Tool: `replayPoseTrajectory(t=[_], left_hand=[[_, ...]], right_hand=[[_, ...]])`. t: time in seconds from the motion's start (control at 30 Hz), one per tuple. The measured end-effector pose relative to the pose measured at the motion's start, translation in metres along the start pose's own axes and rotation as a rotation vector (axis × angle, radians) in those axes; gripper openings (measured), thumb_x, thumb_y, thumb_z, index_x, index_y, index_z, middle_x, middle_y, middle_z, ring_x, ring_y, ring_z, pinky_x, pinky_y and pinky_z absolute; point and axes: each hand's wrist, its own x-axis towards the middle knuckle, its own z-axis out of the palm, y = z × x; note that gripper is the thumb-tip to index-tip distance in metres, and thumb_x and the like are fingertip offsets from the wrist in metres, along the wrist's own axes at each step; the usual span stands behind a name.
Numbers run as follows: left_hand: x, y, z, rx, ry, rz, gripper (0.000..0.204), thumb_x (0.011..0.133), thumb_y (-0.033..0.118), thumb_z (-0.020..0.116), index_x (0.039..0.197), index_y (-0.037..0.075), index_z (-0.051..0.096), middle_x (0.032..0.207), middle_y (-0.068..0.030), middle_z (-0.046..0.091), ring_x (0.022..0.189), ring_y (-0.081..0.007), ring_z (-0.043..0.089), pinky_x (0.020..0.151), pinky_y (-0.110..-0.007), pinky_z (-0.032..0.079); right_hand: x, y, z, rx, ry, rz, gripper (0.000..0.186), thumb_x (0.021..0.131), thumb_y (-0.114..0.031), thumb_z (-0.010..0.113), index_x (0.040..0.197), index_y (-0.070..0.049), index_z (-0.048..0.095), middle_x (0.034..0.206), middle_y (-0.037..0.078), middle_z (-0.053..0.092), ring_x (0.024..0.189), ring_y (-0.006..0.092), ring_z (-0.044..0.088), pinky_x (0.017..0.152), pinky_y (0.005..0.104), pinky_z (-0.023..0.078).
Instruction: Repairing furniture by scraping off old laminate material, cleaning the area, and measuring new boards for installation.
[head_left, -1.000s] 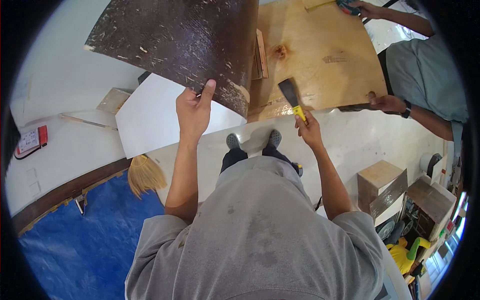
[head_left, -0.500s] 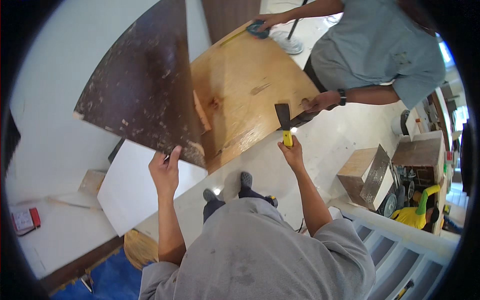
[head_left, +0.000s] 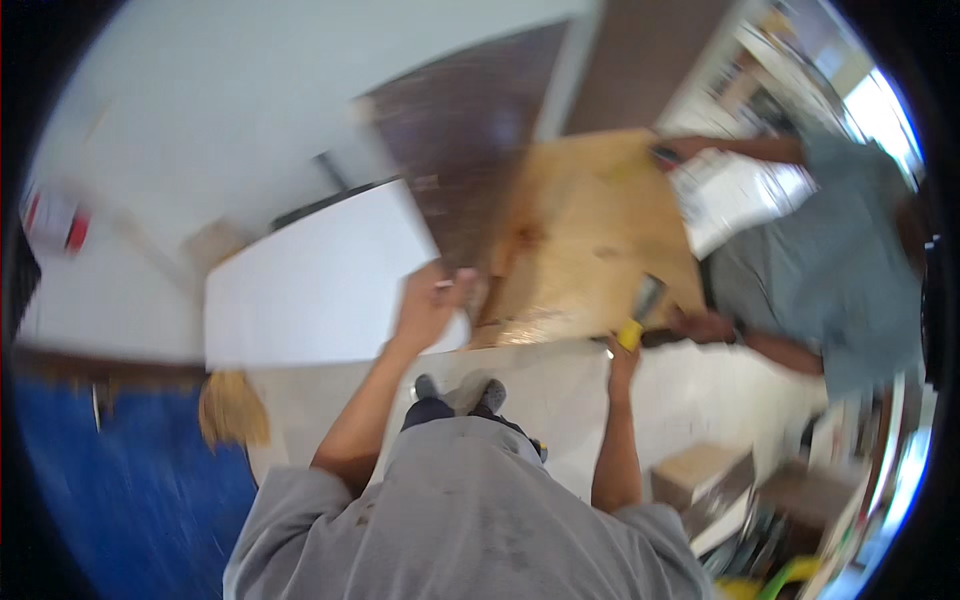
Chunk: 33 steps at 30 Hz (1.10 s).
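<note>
A dark brown, scuffed board (head_left: 465, 110) is raised in the upper middle, blurred by motion, with my left hand (head_left: 432, 295) closed on its lower corner. My right hand (head_left: 622, 355) grips a yellow-handled putty knife (head_left: 638, 312), blade up, near the front edge of a light plywood sheet (head_left: 590, 220). At the plywood's right, a co-worker in a grey-green shirt (head_left: 820, 260) has one hand on the near corner and the other at the far corner by a blurred tool (head_left: 663, 157). A white board (head_left: 315, 285) lies left of the plywood.
A blue tarp (head_left: 130, 480) covers the lower left beside a straw broom head (head_left: 230, 410). A red-and-white item (head_left: 65, 222) is on the white surface at left. Wooden boxes (head_left: 700, 470) and assorted items stand at lower right.
The whole view has shifted and blurred. The dark board and my left hand have moved rightward relative to my body. My right hand still holds the putty knife upright; the co-worker remains at the plywood.
</note>
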Motion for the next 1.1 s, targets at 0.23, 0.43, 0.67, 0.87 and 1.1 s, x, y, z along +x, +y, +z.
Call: replayPoseTrajectory(t=[0.23,0.43,0.67,0.87,1.1], left_hand=[[0.005,-0.007,-0.006,-0.099,0.041,0.017,0.036,0.085,0.028,0.057,0.069,-0.002,0.048,0.062,-0.0212,0.049,0.059,-0.0396,0.05,0.054,-0.042,0.039],[0.031,-0.001,0.034,-0.184,0.076,0.187,0.024,0.083,0.018,0.058,0.075,-0.003,0.053,0.069,-0.0213,0.054,0.065,-0.0393,0.054,0.059,-0.042,0.043],[0.035,0.009,0.085,-0.019,-0.099,0.17,0.02,0.083,0.015,0.058,0.077,-0.004,0.055,0.075,-0.02,0.056,0.068,-0.0375,0.055,0.061,-0.043,0.044],[0.038,0.033,0.102,0.153,-0.167,0.145,0.021,0.086,0.016,0.051,0.08,-0.004,0.056,0.076,-0.0201,0.054,0.07,-0.0396,0.054,0.063,-0.044,0.043],[0.027,0.021,0.05,-0.022,0.198,0.038,0.021,0.089,0.017,0.053,0.09,-0.003,0.058,0.075,-0.0137,0.06,0.066,-0.0245,0.054,0.066,-0.031,0.043]], right_hand=[[0.025,0.0,0.021,0.168,-0.163,0.1,0.031,0.08,-0.007,0.063,0.108,-0.004,0.052,0.087,0.001,0.056,0.078,0.0101,0.053,0.066,0.0235,0.043],[0.058,0.004,0.032,0.317,-0.154,0.172,0.029,0.079,-0.01,0.064,0.106,-0.007,0.054,0.089,0.004,0.059,0.077,0.015,0.058,0.067,0.0279,0.049],[0.071,0.009,0.042,0.218,-0.124,0.225,0.026,0.076,-0.008,0.064,0.098,-0.003,0.053,0.084,0.004,0.058,0.071,0.0126,0.055,0.061,0.0269,0.045],[0.065,0.002,0.026,0.271,-0.172,0.289,0.023,0.077,-0.009,0.063,0.098,-0.005,0.053,0.086,0.002,0.056,0.076,0.0122,0.054,0.068,0.0257,0.046],[0.053,0.007,0.005,-0.263,-0.254,-0.036,0.023,0.075,-0.018,0.067,0.086,-0.003,0.053,0.066,0.007,0.052,0.063,0.0103,0.051,0.057,0.0291,0.043]])
